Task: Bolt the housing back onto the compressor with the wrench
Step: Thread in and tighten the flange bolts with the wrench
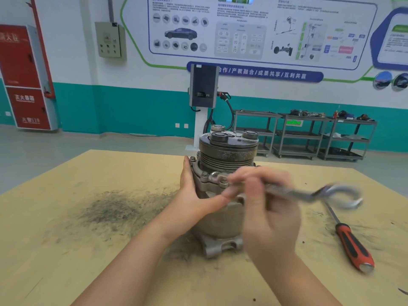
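The right hand (262, 195) grips the blurred steel wrench (309, 193), its long axis running rightward from the flange bolt (223, 181), while the left hand (196, 191) lies open, bracing the upright grey metal compressor (227, 155) mid-tabletop (88, 250).

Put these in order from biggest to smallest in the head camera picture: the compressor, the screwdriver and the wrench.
1. compressor, clearly the biggest.
2 and 3. screwdriver and wrench: too close to rank. The wrench is blurred, and the right hand gripping it hides part of it.
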